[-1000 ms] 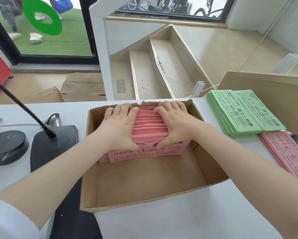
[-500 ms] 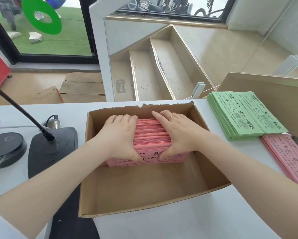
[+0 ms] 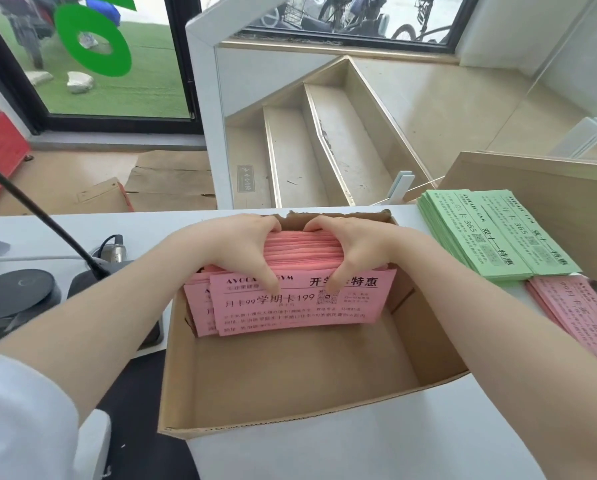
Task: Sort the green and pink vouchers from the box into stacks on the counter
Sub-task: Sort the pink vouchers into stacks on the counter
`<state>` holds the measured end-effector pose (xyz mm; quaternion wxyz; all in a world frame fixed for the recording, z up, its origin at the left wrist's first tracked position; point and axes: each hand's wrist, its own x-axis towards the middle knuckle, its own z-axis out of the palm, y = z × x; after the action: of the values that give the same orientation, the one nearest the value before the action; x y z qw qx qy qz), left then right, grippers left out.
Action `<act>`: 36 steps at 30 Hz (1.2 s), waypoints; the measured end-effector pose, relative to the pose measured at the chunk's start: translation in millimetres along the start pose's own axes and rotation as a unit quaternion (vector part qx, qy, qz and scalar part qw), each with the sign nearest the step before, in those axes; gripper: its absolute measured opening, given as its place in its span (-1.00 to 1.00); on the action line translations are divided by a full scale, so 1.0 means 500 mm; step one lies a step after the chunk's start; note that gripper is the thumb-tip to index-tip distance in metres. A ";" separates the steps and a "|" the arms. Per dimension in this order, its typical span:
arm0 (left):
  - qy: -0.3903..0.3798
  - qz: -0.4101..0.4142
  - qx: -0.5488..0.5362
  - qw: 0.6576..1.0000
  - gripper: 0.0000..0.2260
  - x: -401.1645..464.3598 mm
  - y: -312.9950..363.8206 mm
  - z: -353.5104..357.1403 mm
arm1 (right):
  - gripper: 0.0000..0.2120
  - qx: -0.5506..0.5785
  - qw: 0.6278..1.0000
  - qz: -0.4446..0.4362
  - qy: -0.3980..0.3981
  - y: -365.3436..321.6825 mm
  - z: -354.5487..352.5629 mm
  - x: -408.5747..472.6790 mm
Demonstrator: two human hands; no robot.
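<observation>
I see both hands inside the cardboard box [image 3: 292, 386], which sits on the white bench [image 3: 376, 455]. My left hand [image 3: 236, 252] grips the left part of a thick bundle of pink vouchers [image 3: 300, 299], fingers curled over its far top edge and the thumb pressed down against the printed front sheet. My right hand [image 3: 350, 249] grips the right part of the same bundle in the mirrored way, fingers hooked over the back, thumb on the front near the QR code. The bundle stands on edge against the far wall of the box, its front sheets fanned slightly toward the left, and the near half of the box floor is bare cardboard. To the right of the box, on the bench, lies a stack of green vouchers [image 3: 494, 237], two columns wide, with a stack of pink vouchers on the bench [image 3: 581, 317] just nearer me, touching or almost touching its near edge. Left of the box sits a black microphone base [image 3: 93, 282] with its gooseneck rising up to the left, and a round dark puck [image 3: 16, 292] beside it.
</observation>
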<state>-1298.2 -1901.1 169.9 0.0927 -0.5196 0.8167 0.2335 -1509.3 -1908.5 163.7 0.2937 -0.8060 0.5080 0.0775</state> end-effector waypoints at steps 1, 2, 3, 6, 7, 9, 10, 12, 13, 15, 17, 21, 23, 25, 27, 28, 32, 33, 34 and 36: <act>-0.006 0.001 0.001 1.000 -0.14 0.004 -0.002 -0.003 | -0.05 0.002 1.000 0.003 -0.008 0.000 -0.003 0.004; -0.013 0.000 0.002 1.000 -0.14 0.006 -0.002 -0.006 | -0.05 0.002 1.000 0.007 -0.017 0.000 -0.005 0.006; -0.017 -0.002 0.004 1.000 -0.14 0.006 -0.001 -0.006 | -0.04 -0.001 1.000 0.010 -0.023 -0.002 -0.005 0.005; 0.018 0.001 0.067 0.998 -0.06 0.000 0.009 0.015 | 0.04 -0.103 0.995 -0.003 0.009 -0.007 0.006 -0.002; 0.038 0.004 0.109 0.993 0.01 -0.005 0.015 0.028 | 0.09 -0.164 0.986 -0.013 0.032 -0.010 0.016 -0.006; 0.080 0.013 0.172 0.982 0.13 -0.015 0.017 0.055 | 0.21 -0.240 0.969 -0.022 0.063 -0.014 0.036 -0.015; 0.097 0.015 0.183 0.978 0.17 -0.021 0.017 0.066 | 0.25 -0.251 0.966 -0.020 0.066 -0.014 0.042 -0.020; 0.115 0.010 0.177 0.977 0.18 -0.034 0.017 0.078 | 0.29 -0.259 0.964 -0.015 0.060 -0.016 0.048 -0.028; 0.116 0.008 0.172 0.978 0.17 -0.038 0.019 0.082 | 0.28 -0.266 0.962 -0.016 0.058 -0.017 0.050 -0.031; 0.117 0.007 0.167 0.979 0.10 -0.038 0.025 0.081 | 0.22 -0.278 0.958 -0.022 0.065 -0.023 0.052 -0.030; 0.114 0.003 0.153 0.982 0.04 -0.033 0.026 0.070 | 0.13 -0.281 0.956 -0.023 0.076 -0.028 0.049 -0.024; 0.117 0.002 0.156 0.981 -0.04 -0.039 0.025 0.066 | 0.05 -0.290 0.953 -0.036 0.083 -0.036 0.048 -0.024; 0.119 0.010 0.159 0.980 -0.08 -0.052 0.027 0.071 | 0.05 -0.284 0.954 -0.049 0.083 -0.039 0.046 -0.035; 0.100 0.012 0.138 0.985 -0.08 -0.064 0.028 0.059 | 0.04 -0.255 0.963 -0.056 0.070 -0.042 0.033 -0.046; 0.050 0.006 0.092 0.994 -0.06 -0.057 0.023 0.039 | 0.04 -0.211 0.976 -0.045 0.029 -0.040 0.017 -0.047; 0.030 0.005 0.073 0.997 -0.04 -0.048 0.021 0.033 | 0.04 -0.188 0.982 -0.033 0.009 -0.037 0.013 -0.042; 0.058 -0.001 0.098 0.994 0.09 -0.021 0.016 0.056 | 0.13 -0.168 0.985 -0.005 0.027 -0.014 0.031 -0.019; 0.083 -0.003 0.109 0.991 0.11 -0.022 0.015 0.066 | 0.15 -0.169 0.984 -0.006 0.054 -0.006 0.039 -0.021; 0.111 -0.002 0.124 0.986 0.11 -0.028 0.015 0.077 | 0.15 -0.169 0.982 -0.008 0.080 0.002 0.047 -0.026; 0.157 0.007 0.152 0.976 0.08 -0.046 0.016 0.094 | 0.12 -0.179 0.976 -0.006 0.126 0.009 0.067 -0.045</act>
<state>-1299.2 -1857.3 140.1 0.0400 -0.5235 0.8508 0.0229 -1518.0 -1874.0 144.1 0.0789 -0.8520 0.5137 0.0627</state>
